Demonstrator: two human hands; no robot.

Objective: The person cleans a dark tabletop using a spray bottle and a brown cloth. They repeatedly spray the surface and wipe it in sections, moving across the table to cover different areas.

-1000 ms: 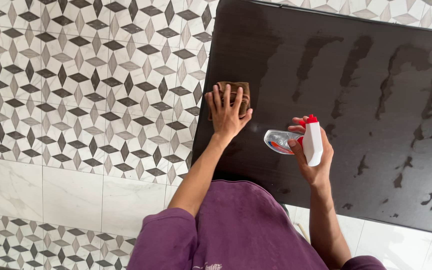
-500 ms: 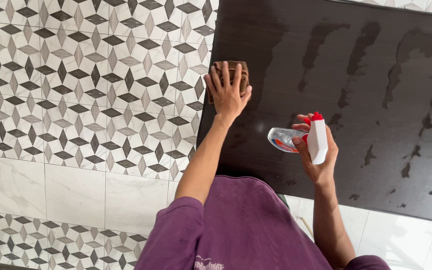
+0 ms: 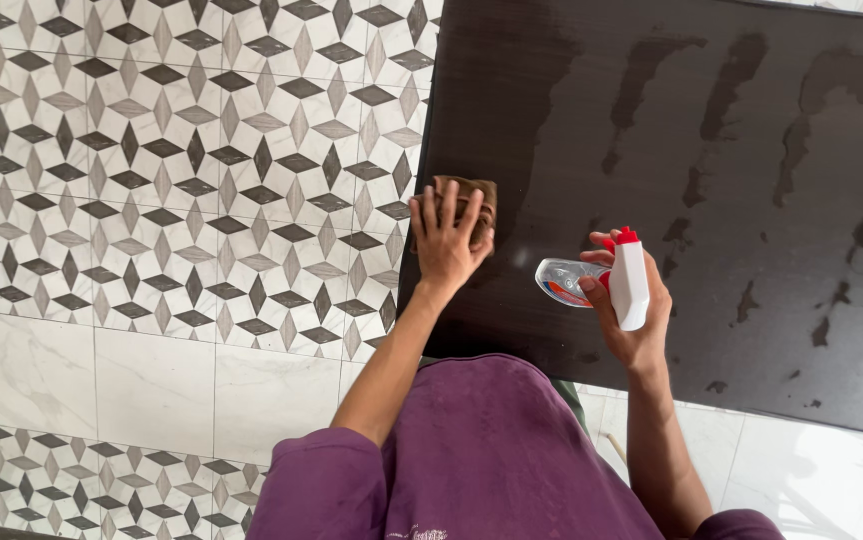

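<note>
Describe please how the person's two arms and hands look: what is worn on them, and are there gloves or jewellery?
Both forearms are bare. The left hand and the right hand wear no gloves, and no ring, watch or bracelet shows on either. The purple sleeves of a loose garment end near the elbows; the right sleeve is only just visible at the bottom edge. The nails look short, without visible polish.

Dark wood-grain counter (image 3: 711,330), glossy and streaked with wet patches, over floor (image 3: 181,180) tiled in grey, black and white geometric pattern, bordered by plain pale marble-look tiles (image 3: 111,375).
</note>
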